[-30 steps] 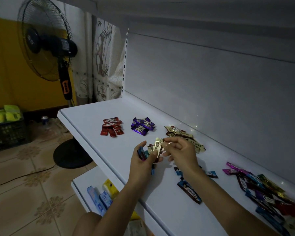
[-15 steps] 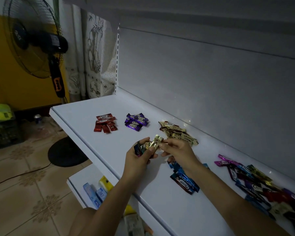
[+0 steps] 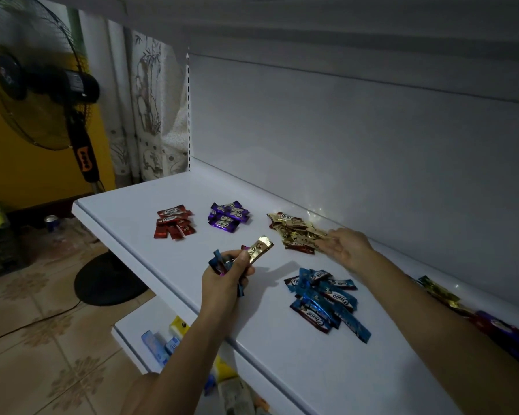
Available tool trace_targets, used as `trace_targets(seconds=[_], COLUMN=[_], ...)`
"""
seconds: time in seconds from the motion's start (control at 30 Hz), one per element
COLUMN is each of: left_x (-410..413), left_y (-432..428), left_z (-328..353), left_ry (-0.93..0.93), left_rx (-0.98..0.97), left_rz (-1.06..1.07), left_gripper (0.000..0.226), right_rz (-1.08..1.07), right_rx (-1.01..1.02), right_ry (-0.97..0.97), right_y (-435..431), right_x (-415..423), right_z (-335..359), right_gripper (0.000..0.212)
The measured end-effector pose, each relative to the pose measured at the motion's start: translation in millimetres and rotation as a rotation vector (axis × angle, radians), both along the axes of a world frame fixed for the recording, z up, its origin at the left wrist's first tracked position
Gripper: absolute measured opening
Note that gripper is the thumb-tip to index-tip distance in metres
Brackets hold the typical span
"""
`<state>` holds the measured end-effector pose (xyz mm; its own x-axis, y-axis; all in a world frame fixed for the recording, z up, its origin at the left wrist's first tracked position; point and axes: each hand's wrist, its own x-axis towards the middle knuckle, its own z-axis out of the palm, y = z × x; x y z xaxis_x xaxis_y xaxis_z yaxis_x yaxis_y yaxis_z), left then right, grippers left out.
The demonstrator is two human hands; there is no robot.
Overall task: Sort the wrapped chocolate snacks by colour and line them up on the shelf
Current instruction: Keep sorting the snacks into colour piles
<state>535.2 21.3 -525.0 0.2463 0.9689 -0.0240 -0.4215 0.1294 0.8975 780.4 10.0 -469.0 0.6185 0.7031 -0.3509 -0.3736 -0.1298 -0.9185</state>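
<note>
On the white shelf (image 3: pixel 126 211) lie sorted heaps of wrapped snacks: red (image 3: pixel 174 224), purple (image 3: pixel 227 217), gold (image 3: pixel 297 232) and blue (image 3: pixel 324 301). My left hand (image 3: pixel 225 277) grips a mixed bunch of snacks (image 3: pixel 252 254), with a gold wrapper sticking up and blue ones fanning out to the left. My right hand (image 3: pixel 345 247) lies at the right end of the gold heap, fingers stretched out and touching the wrappers there. An unsorted pile (image 3: pixel 492 324) shows at the far right, partly hidden by my right arm.
A standing fan (image 3: pixel 42 91) with a round black base (image 3: pixel 108 280) stands left of the shelf. A lower shelf (image 3: pixel 132 327) holds small boxes. The shelf's back panel (image 3: pixel 342 145) rises behind the heaps. A can (image 3: pixel 51 223) sits on the tiled floor.
My right hand left the bunch in my left hand and moved right to the gold heap, where its fingers opened out. The left hand keeps its bunch.
</note>
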Motion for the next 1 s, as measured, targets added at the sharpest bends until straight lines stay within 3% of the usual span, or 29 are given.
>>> trace_targets(seconds=[0.07, 0.13, 0.23, 0.3, 0.37, 0.43, 0.5, 0.6, 0.67, 0.8, 0.9, 1.0], left_x=[1, 2, 4, 4, 3, 4, 5, 7, 9, 15, 14, 12], left_y=[0, 0, 1, 0, -2, -4, -4, -3, -4, -9, -7, -5], left_z=[-1, -2, -5, -5, -3, -1, 0, 1, 2, 0, 0, 2], left_ry=[0.004, 0.044, 0.096, 0.134, 0.181, 0.207, 0.21, 0.15, 0.078, 0.282, 0.349, 0.341], left_rx=[0.004, 0.025, 0.053, 0.116, 0.214, 0.256, 0.236, 0.154, 0.082, 0.162, 0.21, 0.172], left_rz=[-0.002, -0.004, -0.006, -0.026, -0.051, -0.056, -0.053, -0.069, -0.09, -0.053, -0.027, -0.078], left_gripper=[0.014, 0.014, 0.008, 0.009, 0.024, 0.038, 0.039, 0.025, 0.028, 0.046, 0.044, 0.035], right_rz=[-0.008, -0.014, 0.086, 0.295, 0.483, 0.533, 0.493, 0.283, 0.089, -0.098, -0.034, -0.122], right_rx=[-0.002, -0.032, -0.047, -0.019, -0.029, -0.046, -0.066, -0.035, 0.017, 0.008, 0.001, 0.048], right_ry=[-0.043, -0.134, -0.324, -0.427, -0.534, -0.585, -0.509, -0.17, 0.006, 0.012, 0.038, 0.064], right_y=[-6, -15, -29, -34, -34, -30, -24, -16, -10, 0, 1, 2], right_x=[-3, -16, -51, -78, -98, -102, -93, -61, -37, 3, 13, 13], right_z=[-5, -5, -1, 6, 9, 6, 2, -1, 1, 9, 6, -3], right_gripper=[0.045, 0.049, 0.036, 0.027, 0.016, 0.005, 0.005, 0.014, 0.013, 0.013, 0.012, 0.02])
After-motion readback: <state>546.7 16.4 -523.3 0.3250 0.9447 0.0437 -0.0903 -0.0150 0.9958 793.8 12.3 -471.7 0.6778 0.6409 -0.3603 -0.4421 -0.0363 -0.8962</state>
